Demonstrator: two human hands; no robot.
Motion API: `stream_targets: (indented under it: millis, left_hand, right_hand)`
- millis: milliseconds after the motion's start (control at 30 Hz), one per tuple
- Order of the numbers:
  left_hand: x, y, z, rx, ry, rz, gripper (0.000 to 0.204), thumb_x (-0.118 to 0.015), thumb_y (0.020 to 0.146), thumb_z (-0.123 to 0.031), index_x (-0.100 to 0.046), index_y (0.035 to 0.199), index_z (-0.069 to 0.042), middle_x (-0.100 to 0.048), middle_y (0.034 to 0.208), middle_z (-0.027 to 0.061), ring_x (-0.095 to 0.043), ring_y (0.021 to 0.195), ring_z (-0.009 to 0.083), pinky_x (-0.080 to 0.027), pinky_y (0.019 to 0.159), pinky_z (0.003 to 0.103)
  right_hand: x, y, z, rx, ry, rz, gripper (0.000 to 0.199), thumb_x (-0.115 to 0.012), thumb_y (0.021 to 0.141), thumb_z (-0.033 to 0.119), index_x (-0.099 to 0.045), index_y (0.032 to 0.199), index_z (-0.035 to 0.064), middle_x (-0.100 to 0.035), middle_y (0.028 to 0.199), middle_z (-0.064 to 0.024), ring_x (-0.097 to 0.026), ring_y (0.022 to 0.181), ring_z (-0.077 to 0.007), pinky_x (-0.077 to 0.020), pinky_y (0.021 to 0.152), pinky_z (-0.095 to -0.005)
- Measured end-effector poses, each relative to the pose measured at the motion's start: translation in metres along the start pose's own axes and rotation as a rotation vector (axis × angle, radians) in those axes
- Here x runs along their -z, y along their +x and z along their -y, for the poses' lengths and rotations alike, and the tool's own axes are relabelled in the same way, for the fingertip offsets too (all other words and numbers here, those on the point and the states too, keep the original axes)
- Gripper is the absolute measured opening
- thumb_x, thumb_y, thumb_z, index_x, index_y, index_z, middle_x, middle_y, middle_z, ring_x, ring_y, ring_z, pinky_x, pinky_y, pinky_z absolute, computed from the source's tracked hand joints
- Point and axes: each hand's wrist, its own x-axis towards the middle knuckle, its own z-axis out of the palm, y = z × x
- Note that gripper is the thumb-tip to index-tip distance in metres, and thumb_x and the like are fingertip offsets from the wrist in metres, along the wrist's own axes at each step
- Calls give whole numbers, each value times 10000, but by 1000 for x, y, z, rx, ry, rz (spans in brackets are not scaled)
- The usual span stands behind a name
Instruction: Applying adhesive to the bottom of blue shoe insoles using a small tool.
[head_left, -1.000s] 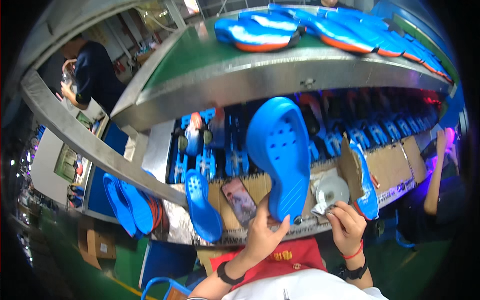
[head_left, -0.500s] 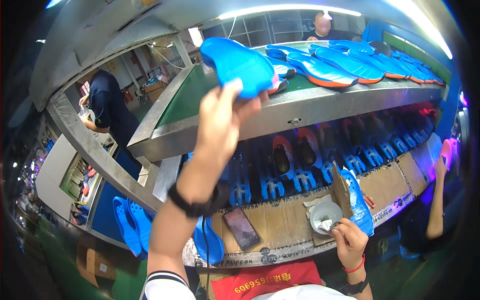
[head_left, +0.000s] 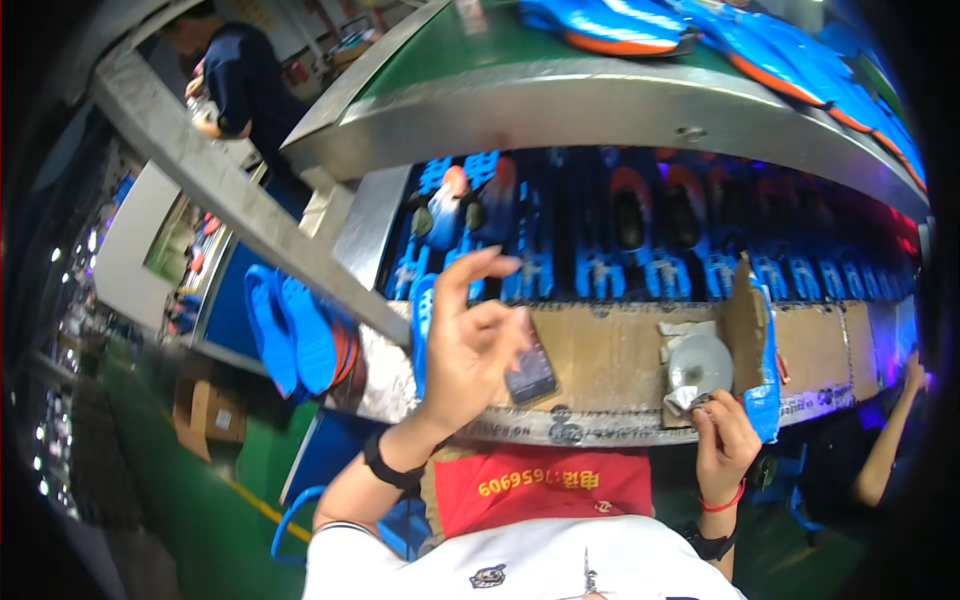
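My left hand [head_left: 462, 355] is raised over the cardboard-covered ledge [head_left: 610, 345], fingers apart and holding nothing. Behind it are a dark phone [head_left: 532, 372] and the edge of a blue shoe sole [head_left: 421, 330]. My right hand [head_left: 728, 445] pinches a small thing with a whitish end [head_left: 684, 399] at the rim of a pale bowl [head_left: 700, 360]; its kind cannot be made out. Beside the bowl stands a cardboard flap [head_left: 748, 325] with a blue piece [head_left: 768, 390] along its outer side.
Blue soles with orange undersides [head_left: 620, 30] lie on the green conveyor above a metal rail [head_left: 560, 95]. Below it, shoes [head_left: 628, 210] sit on blue holders. A slanted metal post [head_left: 220, 180] and more blue soles [head_left: 290, 330] are left. Co-workers [head_left: 245, 85] appear at both sides.
The blue sole that my left hand held up has left it, and that hand is now lower and open. The view has tilted down. My right hand remains by the bowl.
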Motion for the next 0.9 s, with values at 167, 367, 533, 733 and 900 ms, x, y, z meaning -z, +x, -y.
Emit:
stream_targets:
  millis: [167, 367, 533, 733, 900]
  left_hand:
    - [132, -99, 96, -42, 282, -1091, 261, -491, 1008, -199, -430, 1216, -54, -492, 943, 35, -500, 828, 111, -420, 745, 246]
    - [268, -165, 127, 253, -208, -1461, 879, -549, 895, -590, -251, 1412, 56, -310, 1465, 197, -371, 1332, 338, -271, 1132, 444]
    - [306, -149, 112, 475, -580, -1046, 816, -596, 843, -633, -478, 1282, 45, -506, 1297, 182, -501, 1184, 337, -407, 1054, 442]
    - [325, -124, 112, 786, -350, -770, 561, -775, 795, -381, -551, 1214, -81, -595, 1123, 125, -562, 1054, 280, -495, 941, 383]
    - [309, -117, 116, 690, -312, -730, 502, -728, 863, -156, -486, 1274, -1, -523, 1294, 171, -499, 1209, 369, -453, 1042, 505]
  right_hand:
    - [-13, -2, 0, -2, 50, 89, 117, -680, 787, -96, -634, 889, -61, -672, 948, -187, -597, 605, -193, -462, 542, -264]
    - [-29, -7, 12, -11, 81, 164, 122, -678, 790, -100, -631, 898, -66, -667, 946, -193, -617, 649, -217, -477, 582, -263]
    - [-30, -7, 16, 11, 57, 151, 132, -682, 788, -102, -631, 902, -60, -668, 949, -188, -623, 668, -223, -482, 598, -258]
    - [-27, -9, 17, -32, 13, 178, 132, -696, 779, -89, -636, 889, -49, -673, 941, -175, -607, 625, -215, -469, 567, -261]
    - [-28, -9, 19, -28, 16, 172, 132, -705, 773, -77, -637, 881, -42, -672, 918, -164, -595, 599, -214, -460, 543, -267]
